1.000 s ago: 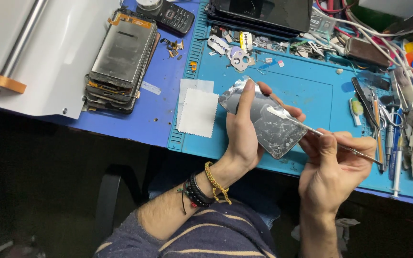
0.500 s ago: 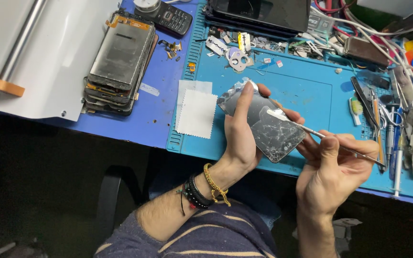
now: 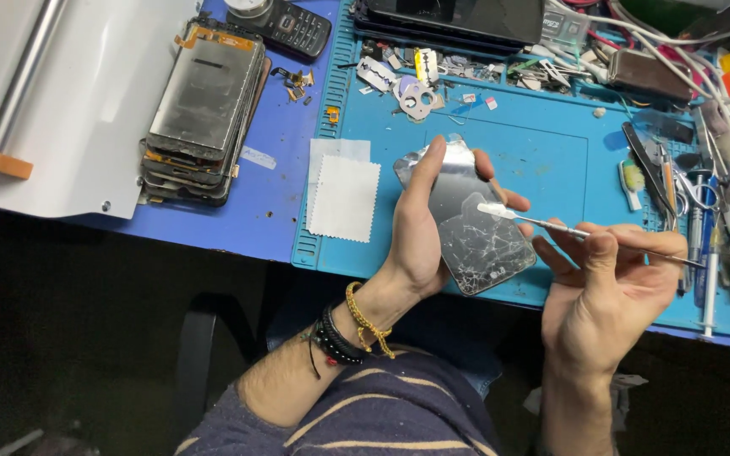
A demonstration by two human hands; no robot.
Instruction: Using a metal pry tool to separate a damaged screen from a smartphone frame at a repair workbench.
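My left hand point(image 3: 420, 232) grips a phone with a badly cracked screen point(image 3: 476, 235), holding it tilted above the blue work mat point(image 3: 542, 160). My right hand point(image 3: 610, 291) holds a thin metal pry tool point(image 3: 568, 228). The tool's flat white tip rests on the cracked glass near the phone's right edge. Bead and cord bracelets sit on my left wrist.
A stack of old phone screens point(image 3: 200, 105) lies on the blue table at left, beside a white machine point(image 3: 52, 93). A white cloth point(image 3: 341, 194) lies left of my hand. Small parts, a black keypad phone point(image 3: 293, 29), tweezers and brushes point(image 3: 678, 194) and cables crowd the mat's back and right.
The phone has tipped a little more upright in my left hand, and the tool tip has slid up along the glass. Both hands stay over the mat.
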